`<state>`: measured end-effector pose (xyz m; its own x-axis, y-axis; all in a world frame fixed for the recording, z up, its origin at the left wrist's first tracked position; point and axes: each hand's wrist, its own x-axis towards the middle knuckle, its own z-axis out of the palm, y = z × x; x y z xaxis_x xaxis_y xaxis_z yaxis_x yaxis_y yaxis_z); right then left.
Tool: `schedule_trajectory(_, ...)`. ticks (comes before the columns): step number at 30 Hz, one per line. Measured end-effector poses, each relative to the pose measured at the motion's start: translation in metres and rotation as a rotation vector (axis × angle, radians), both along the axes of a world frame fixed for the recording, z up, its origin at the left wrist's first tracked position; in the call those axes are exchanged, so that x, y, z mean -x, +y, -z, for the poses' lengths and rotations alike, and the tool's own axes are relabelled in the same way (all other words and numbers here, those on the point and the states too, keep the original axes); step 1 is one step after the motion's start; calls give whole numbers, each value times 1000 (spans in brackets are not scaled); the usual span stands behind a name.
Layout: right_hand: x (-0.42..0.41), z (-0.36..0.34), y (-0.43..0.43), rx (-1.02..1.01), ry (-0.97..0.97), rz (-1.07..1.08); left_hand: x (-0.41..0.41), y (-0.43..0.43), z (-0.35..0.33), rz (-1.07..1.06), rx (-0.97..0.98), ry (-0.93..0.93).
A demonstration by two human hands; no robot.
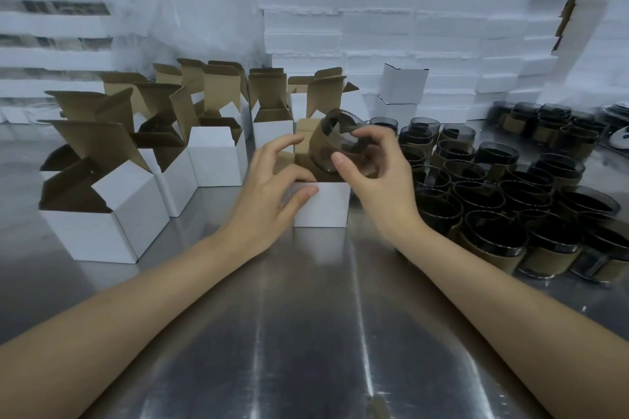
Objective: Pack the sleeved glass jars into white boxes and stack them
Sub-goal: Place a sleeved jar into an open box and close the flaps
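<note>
Two bare hands work over a shiny metal table (306, 333), backed by stacked white foam slabs (374, 27) and clear plastic wrap (197, 10). The right hand (374, 180) pinches a sleeved glass jar (337, 143), tilted at the mouth of an open white box (326, 204). The left hand (272, 187) grips that box, thumb on its front wall, curled fingers by the flap. Open boxes (211, 160) stand left, sleeved jars (493, 201) crowd right, and two closed boxes (403, 85) are stacked behind. Hands hide the box's inside, and the held jar is blurred.

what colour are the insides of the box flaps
Brown flaps, white outside; head view.
</note>
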<state>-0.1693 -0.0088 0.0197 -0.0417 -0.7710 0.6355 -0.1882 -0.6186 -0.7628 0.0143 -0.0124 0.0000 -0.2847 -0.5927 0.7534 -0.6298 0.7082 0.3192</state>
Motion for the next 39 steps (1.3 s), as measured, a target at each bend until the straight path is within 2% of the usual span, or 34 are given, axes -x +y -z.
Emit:
schedule_trajectory(8,-3,-1,1,-57,328,52,-1,-1,1,11,63,0)
schedule_trajectory(12,-2,0,-3,-151,391,38,-2,-2,1,24,42,9)
schedule_trajectory(19,-3,2,-3,-106,525,18,-1,1,0,32,-1,23)
schedule_trajectory(21,-6,7,-3,-129,457,-41,-2,0,0,37,-10,39)
schedule_trajectory(24,-12,14,-4,-260,168,-30,-2,-1,2,43,-94,134)
schedule_trajectory(26,-12,17,-7,-362,1,27,-3,-5,2,-15,-268,229)
schedule_trajectory(28,-10,16,-9,-430,-91,-8,-5,-9,0,-41,-467,334)
schedule_trajectory(31,-9,18,-10,-408,32,-102,-8,-14,1,78,-630,307)
schedule_trajectory(33,-12,19,-7,-346,122,-149,-8,-13,2,125,-637,214)
schedule_trajectory(37,-14,14,-3,-294,187,-189,-11,-12,0,219,-619,265)
schedule_trajectory(39,-13,13,-3,-280,228,-170,-12,-12,1,190,-607,259)
